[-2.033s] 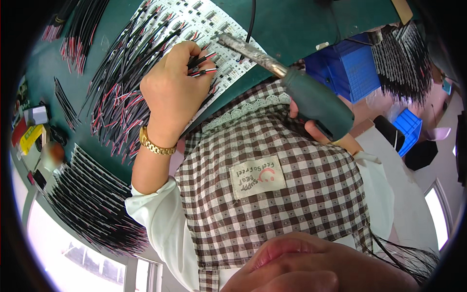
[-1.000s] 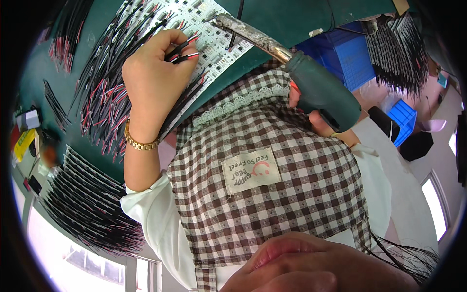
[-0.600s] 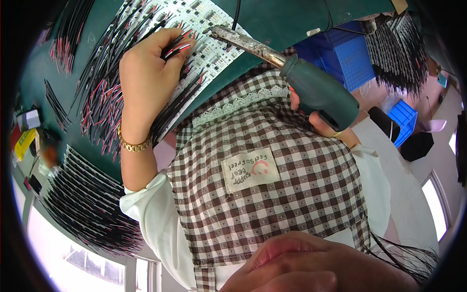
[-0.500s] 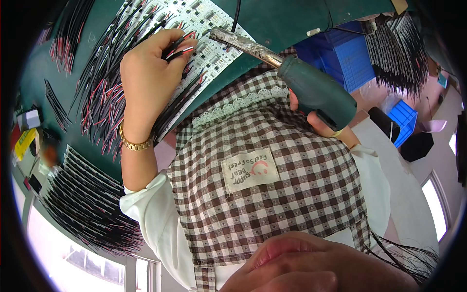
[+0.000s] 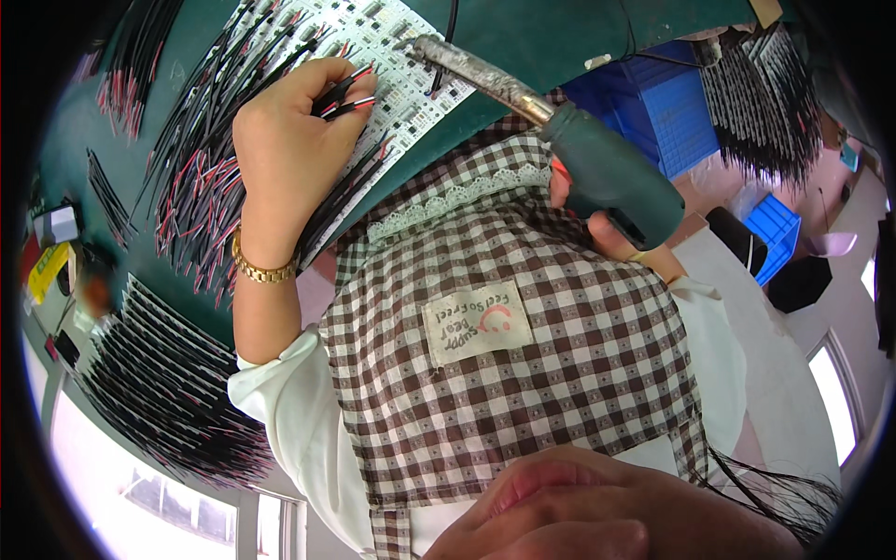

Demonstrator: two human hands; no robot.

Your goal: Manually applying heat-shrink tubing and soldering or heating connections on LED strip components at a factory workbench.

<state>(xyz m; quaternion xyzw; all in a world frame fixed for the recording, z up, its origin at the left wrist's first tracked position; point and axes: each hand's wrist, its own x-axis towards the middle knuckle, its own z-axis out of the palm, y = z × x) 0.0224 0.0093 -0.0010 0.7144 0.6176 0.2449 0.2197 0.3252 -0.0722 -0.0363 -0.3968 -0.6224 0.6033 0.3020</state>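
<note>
We see the left hand (image 5: 291, 145) above the white circuit board (image 5: 411, 79), with its thumb and bent forefinger pinching a few black wires (image 5: 344, 110). The red and white ends of these wires come out of the fingers toward the right. The right hand (image 5: 611, 235) is closed around the green handle of the soldering iron (image 5: 616, 173); this handle hides most of the hand, so we can see only some fingers.

Compared with half a second ago, the tip of the iron is lifted away from the held wire ends. At that time it was just beside them; now there is a wider gap, and the tip is over a higher part of the board, as we see it. Whether it touches the board, we cannot tell. The left hand has moved only slightly and keeps the same pinch.

The board lies on the green counter (image 5: 551, 42), near its edge and in front of the checked apron (image 5: 523, 392). Many attached wires (image 5: 201, 177) spread from the board to the left, in the same place as before. Farther left lies a bundle of wires (image 5: 140, 61), and on the right side stands the blue bin (image 5: 677, 117), both unchanged.
</note>
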